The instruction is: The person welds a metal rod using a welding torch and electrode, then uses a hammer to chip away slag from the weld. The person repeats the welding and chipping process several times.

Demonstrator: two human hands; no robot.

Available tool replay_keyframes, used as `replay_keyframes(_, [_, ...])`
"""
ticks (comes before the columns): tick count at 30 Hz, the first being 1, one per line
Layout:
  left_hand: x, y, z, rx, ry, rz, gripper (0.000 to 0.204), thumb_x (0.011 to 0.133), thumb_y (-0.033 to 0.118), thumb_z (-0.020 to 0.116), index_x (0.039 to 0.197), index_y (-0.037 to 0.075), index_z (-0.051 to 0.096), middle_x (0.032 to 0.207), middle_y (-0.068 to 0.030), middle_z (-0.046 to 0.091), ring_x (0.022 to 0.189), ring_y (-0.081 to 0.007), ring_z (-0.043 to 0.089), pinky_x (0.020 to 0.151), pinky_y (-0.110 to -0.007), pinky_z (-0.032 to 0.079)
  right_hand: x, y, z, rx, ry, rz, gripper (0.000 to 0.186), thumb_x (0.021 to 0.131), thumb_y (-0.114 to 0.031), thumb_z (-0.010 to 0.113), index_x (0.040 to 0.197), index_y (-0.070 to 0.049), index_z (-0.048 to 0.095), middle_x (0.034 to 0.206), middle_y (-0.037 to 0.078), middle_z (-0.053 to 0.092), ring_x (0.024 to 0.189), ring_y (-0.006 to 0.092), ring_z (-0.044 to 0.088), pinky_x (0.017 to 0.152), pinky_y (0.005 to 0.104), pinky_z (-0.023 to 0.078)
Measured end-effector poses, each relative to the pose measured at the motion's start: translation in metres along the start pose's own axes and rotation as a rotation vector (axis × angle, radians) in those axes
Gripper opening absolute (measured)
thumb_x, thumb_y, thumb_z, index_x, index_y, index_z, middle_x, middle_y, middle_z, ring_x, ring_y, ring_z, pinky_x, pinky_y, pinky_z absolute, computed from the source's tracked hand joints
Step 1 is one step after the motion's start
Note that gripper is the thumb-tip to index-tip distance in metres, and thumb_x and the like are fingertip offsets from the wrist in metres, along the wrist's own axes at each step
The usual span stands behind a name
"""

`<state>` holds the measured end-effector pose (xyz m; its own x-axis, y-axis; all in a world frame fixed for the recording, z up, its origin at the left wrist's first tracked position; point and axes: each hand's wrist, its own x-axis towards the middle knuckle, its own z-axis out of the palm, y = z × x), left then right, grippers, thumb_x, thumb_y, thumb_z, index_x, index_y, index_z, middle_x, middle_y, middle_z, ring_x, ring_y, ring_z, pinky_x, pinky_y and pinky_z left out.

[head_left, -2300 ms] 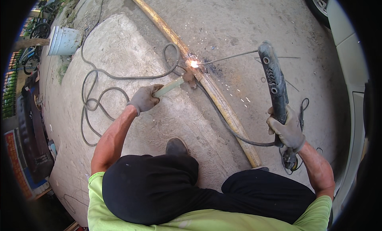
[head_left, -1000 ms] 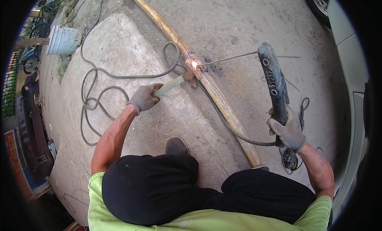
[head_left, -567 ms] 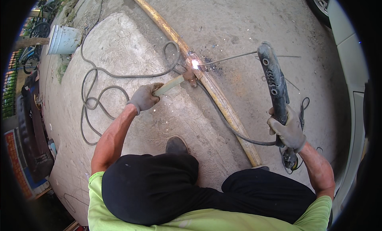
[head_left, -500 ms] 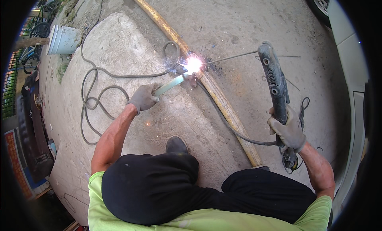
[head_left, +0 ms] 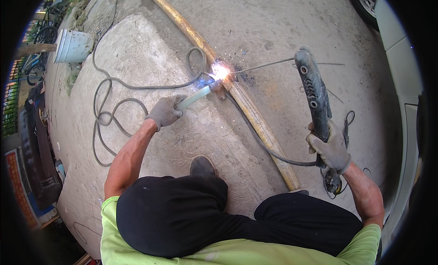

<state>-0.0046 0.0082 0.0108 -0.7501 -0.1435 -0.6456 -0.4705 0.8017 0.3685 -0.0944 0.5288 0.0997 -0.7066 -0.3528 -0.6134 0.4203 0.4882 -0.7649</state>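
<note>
Head: yellowish pipe (head_left: 252,116), bucket (head_left: 75,47) with pole (head_left: 37,49)

yellow-brown pipe (head_left: 252,115), black electrode holder (head_left: 313,91)

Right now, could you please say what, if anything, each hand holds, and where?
Left hand: a hammer, by its handle. Right hand: a welding holder, by its lower end.

Concrete floor (head_left: 305,18) beneath pipe (head_left: 263,132) and cable (head_left: 137,89)
</note>
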Motion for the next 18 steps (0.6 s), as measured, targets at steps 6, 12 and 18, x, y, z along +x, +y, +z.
replay_keyframes(6, [0.003,-0.01,0.005,-0.012,0.043,0.082,0.065,0.084,0.006,0.071,0.149,0.009,0.067,0.121,-0.0242,0.079,0.109,-0.0376,0.078,0.098,-0.042,0.059,0.0,0.001,0.0,-0.005,-0.006,-0.018,0.032,0.094,-0.008,0.074,0.121,0.003,0.061,0.098,0.007,0.065,0.073,0.0124,0.069,0.066,0.0303,0.059])
replay_keyframes(12, [0.007,-0.023,0.011,-0.005,0.107,0.166,0.067,0.083,0.004,0.07,0.15,0.006,0.067,0.1,-0.0125,0.079,0.085,-0.0171,0.069,0.084,-0.033,0.057,-0.001,-0.002,0.0,-0.017,-0.015,-0.014,0.03,0.094,-0.008,0.074,0.119,0.003,0.061,0.097,0.007,0.065,0.072,0.0123,0.069,0.065,0.0303,0.059])
replay_keyframes(18, [0.008,-0.019,0.008,0.032,0.067,0.113,0.065,0.083,0.007,0.071,0.148,0.009,0.069,0.1,-0.0158,0.079,0.086,-0.0189,0.07,0.086,-0.036,0.058,-0.002,-0.003,0.001,-0.001,-0.003,-0.005,0.03,0.094,-0.008,0.075,0.118,0.002,0.061,0.095,0.006,0.065,0.072,0.0124,0.069,0.065,0.0303,0.058])
